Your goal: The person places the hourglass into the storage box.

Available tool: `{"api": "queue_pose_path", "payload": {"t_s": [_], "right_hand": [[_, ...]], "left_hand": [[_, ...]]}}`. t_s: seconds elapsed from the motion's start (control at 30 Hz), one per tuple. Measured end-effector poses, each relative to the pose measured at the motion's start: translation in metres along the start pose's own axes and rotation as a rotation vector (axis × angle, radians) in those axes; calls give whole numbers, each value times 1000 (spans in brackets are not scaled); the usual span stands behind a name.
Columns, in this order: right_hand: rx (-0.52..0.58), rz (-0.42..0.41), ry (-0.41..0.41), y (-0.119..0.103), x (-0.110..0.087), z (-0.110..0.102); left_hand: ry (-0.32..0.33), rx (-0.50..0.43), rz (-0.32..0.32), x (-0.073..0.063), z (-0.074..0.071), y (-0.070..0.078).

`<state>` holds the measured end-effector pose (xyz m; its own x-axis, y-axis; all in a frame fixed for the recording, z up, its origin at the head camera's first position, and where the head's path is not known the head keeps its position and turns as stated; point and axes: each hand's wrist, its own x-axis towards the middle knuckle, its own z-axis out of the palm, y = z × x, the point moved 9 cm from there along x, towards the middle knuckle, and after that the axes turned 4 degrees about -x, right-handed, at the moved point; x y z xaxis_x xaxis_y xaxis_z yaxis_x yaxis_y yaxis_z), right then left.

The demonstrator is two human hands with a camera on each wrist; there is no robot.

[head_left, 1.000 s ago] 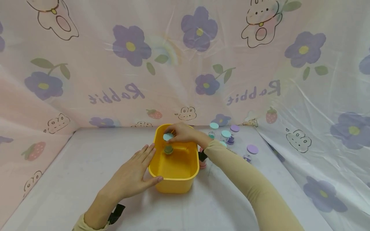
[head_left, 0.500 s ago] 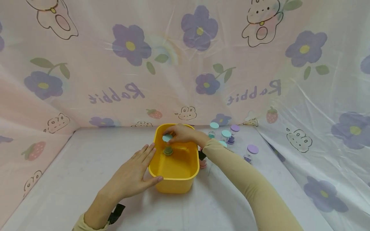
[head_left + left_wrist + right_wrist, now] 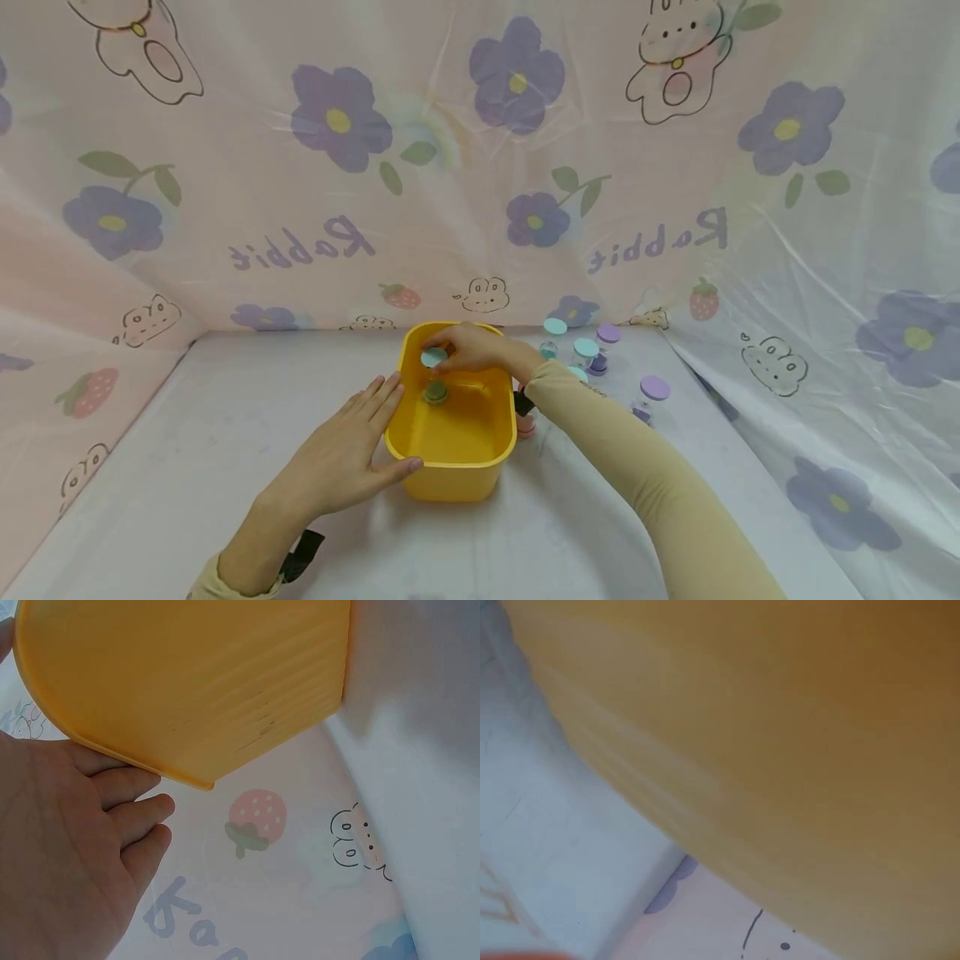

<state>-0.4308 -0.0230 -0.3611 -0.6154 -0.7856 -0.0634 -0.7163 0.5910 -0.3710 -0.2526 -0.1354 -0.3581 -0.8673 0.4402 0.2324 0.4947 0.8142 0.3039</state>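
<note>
A yellow plastic bin [image 3: 450,483] stands on the table in the head view. My right hand [image 3: 476,346] reaches inside its far end. Its fingers pinch the light-blue cap of a sand timer [image 3: 433,357], whose greenish lower end shows close over the bin floor. My left hand [image 3: 337,462] lies along the bin's left rim with straight fingers, the thumb at the near corner. In the left wrist view, the fingers [image 3: 135,784] touch the rim from outside. The right wrist view shows mostly the bin's wall [image 3: 780,765], and the held timer is hidden there.
Right of the bin stand several more timers, among them a blue-capped one [image 3: 555,327], a purple-capped one [image 3: 655,388] and a pink one [image 3: 527,427] partly behind the right forearm. A patterned curtain [image 3: 435,208] rises behind the white table [image 3: 285,383].
My right hand and the blue-capped sand timer have shifted slightly left inside the bin. The left hand and the bin have stayed in place.
</note>
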Motion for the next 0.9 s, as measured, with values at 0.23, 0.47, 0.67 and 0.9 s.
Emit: {"api": "queue_pose_path", "payload": {"t_s": [0.23, 0.47, 0.67, 0.9], "right_hand": [[62, 16, 43, 0, -13, -14], [130, -12, 158, -2, -35, -32], [183, -68, 265, -6, -60, -48], [234, -101, 447, -3, -95, -65]], "left_hand": [[5, 5, 7, 0, 1, 1], [-5, 7, -2, 0, 2, -2], [6, 3, -2, 0, 0, -1], [6, 4, -1, 1, 1, 0]]}}
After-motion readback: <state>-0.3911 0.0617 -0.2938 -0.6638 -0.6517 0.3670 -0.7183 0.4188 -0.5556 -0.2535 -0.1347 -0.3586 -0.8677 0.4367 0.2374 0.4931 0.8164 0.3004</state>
